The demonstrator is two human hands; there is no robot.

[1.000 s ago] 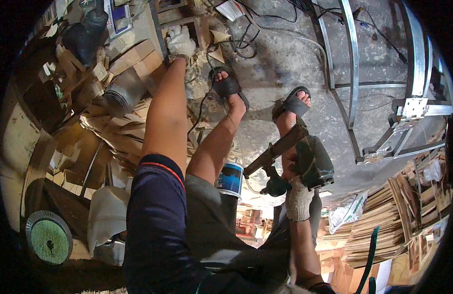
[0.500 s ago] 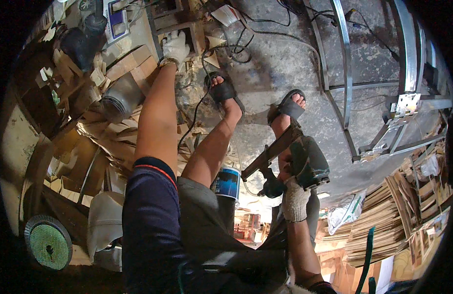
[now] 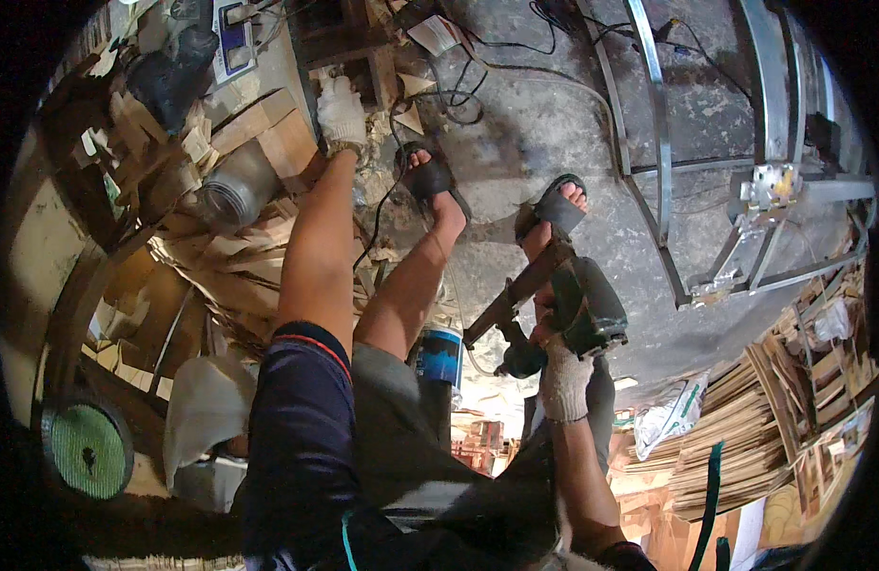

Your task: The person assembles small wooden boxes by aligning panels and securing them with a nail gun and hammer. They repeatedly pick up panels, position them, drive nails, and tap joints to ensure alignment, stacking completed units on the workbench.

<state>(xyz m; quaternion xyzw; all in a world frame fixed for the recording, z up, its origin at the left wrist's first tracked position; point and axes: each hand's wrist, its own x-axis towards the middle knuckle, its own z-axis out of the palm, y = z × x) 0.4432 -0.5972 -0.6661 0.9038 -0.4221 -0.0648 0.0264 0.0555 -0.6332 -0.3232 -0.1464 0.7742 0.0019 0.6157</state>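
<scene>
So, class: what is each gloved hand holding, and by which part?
The right hand grips a dark nail gun by its handle. The left hand reaches a wooden block; a hold cannot be told.

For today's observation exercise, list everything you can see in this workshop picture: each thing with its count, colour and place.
Nail gun: one, dark green, centre, in right hand.
Wood pieces: many, light brown, upper left.
Veneer strips: stack, tan, lower right.
Metal frame: one, grey, upper right floor.
Can: one, blue, between the legs.
Disc: one, green, lower left.
Sandals: two, black, on feet.
Left hand: white glove, on wood pieces.
Right hand: white glove, grip on nail gun.
</scene>
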